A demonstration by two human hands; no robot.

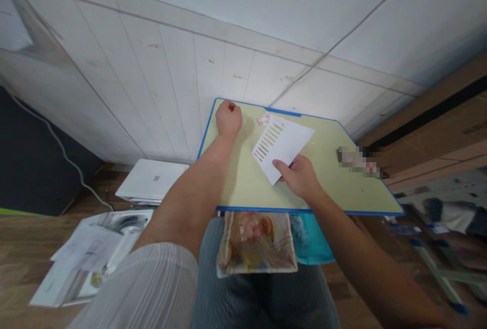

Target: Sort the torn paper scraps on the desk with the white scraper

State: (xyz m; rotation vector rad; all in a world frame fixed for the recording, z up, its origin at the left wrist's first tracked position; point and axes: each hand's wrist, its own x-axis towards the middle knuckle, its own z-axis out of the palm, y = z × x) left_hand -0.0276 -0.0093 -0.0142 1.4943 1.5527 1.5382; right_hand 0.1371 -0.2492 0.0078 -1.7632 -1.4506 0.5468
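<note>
My right hand (300, 174) grips the near edge of a white paper sheet (291, 141), thumb on top and fingers underneath. A row of narrow slots runs along the sheet's left side, and the yellowish tabletop seems to show through them. Small pink and white pieces (266, 118) lie at the sheet's far corner; their kind is unclear. My left hand (229, 118) is closed in a fist at the back left corner of the table (243, 187). Whatever that fist may hold is hidden.
Under the table's front edge are a patterned pouch (258, 243) and a turquoise bag or tray (312, 240) above my legs. A blurred item (357, 160) lies at the table's right. White boxes (152, 179) and papers (89, 245) are on the floor left. A panelled wall stands behind.
</note>
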